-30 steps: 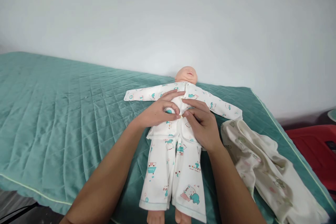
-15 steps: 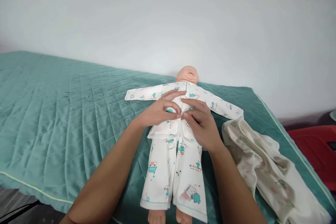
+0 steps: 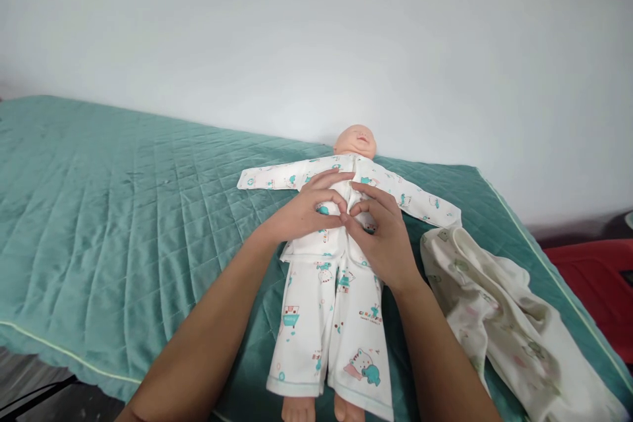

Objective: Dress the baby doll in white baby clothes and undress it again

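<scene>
A baby doll (image 3: 357, 141) lies on its back, dressed in a white baby shirt (image 3: 307, 247) with teal and pink prints and matching trousers (image 3: 355, 333). Its sleeves stretch out to both sides, and its bare feet show at the bottom edge. My left hand (image 3: 307, 211) pinches the shirt's front opening at mid-belly between thumb and forefinger, other fingers resting on the chest. From the other side, my right hand (image 3: 384, 237) pinches the same spot, thumb tip meeting the left fingertips. Any fastener between the fingertips is hidden.
The doll rests on a green quilted bed cover (image 3: 148, 231), against a white wall (image 3: 316, 46). A crumpled cream printed garment (image 3: 514, 323) lies to the right, beside my right forearm. Beyond the bed's right edge stands a red plastic object (image 3: 588, 277).
My right fingers have shifted slightly at the shirt front, the forefinger and thumb now spread further apart. Both hands stay at the same place on the shirt. The view has moved a little.
</scene>
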Available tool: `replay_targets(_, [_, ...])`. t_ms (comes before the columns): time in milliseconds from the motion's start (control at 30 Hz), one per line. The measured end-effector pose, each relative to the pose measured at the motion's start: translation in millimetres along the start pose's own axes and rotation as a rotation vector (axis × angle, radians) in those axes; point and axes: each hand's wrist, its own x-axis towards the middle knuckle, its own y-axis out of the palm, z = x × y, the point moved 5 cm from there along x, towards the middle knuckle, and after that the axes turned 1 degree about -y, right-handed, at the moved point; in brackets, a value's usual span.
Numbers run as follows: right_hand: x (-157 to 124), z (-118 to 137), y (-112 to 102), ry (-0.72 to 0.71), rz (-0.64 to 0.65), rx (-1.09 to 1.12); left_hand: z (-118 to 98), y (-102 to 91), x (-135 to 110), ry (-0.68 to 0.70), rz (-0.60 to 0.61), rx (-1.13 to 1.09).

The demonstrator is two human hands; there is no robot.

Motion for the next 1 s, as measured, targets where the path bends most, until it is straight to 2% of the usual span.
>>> replay_targets(100, [0.1, 0.2, -0.7, 0.033, 0.001, 0.072, -2.8, 0.4, 0.3, -0.009, -0.019, -0.04])
replay_targets(167, [0.0, -8.9, -7.1, 0.123, -0.062, 0.216, 3.1, -2.3, 1.0, -0.055, -0.097, -0.141])
replay_targets(200, [-0.5, -17.2, -12.7, 0.194, -0.126, 0.302, 9.9, -6.2, 1.0, -0.101, -0.193, -0.211])
replay_targets(300, [-4.5, -49.7, -30.9, 0.446, -0.337, 0.485, 38.8, -22.1, -5.9, -0.285, -0.622, -0.416])
replay_targets(367, [-5.6, -66.1, -35.8, 0.575, -0.352, 0.495, 51.5, -27.3, -11.3, -0.373, -0.801, -0.457])
replay_targets(400, [-4.9, -70.3, -35.6, 0.608, -0.322, 0.471, 53.7, -27.6, -11.9, -0.403, -0.815, -0.44])
replay_targets(467, [-1.9, -70.9, -31.5, 0.61, -0.223, 0.379, 50.8, -24.2, -9.2, -0.437, -0.72, -0.347])
replay_targets(533, [0.7, -66.6, -26.1, 0.581, -0.135, 0.262, 43.1, -19.7, -5.4, -0.422, -0.6, -0.22])
replay_targets(600, [0.9, -65.7, -23.9, 0.591, -0.085, 0.201, 38.9, -19.3, -4.4, -0.389, -0.564, -0.136])
replay_targets(700, [-1.1, -79.0, -37.1, 0.661, -0.113, 0.126, 49.5, -33.2, -12.5, -0.428, -0.699, -0.082])
replay_targets(767, [-1.9, -94.0, -57.2, 0.695, -0.171, -0.038, 62.1, -48.9, -22.9, -0.486, -0.835, -0.029])
replay_targets(833, [-2.0, -108.6, -76.4, 0.721, -0.184, -0.225, 72.7, -62.9, -32.5, -0.54, -0.914, 0.044])
replay_targets(900, [-2.4, -119.2, -86.8, 0.752, -0.165, -0.335, 79.1, -70.4, -37.4, -0.604, -0.899, 0.14])
replay_targets(1000, [-2.4, -120.1, -82.1, 0.715, -0.21, -0.308, 73.4, -71.3, -35.0, -0.614, -0.852, 0.426])
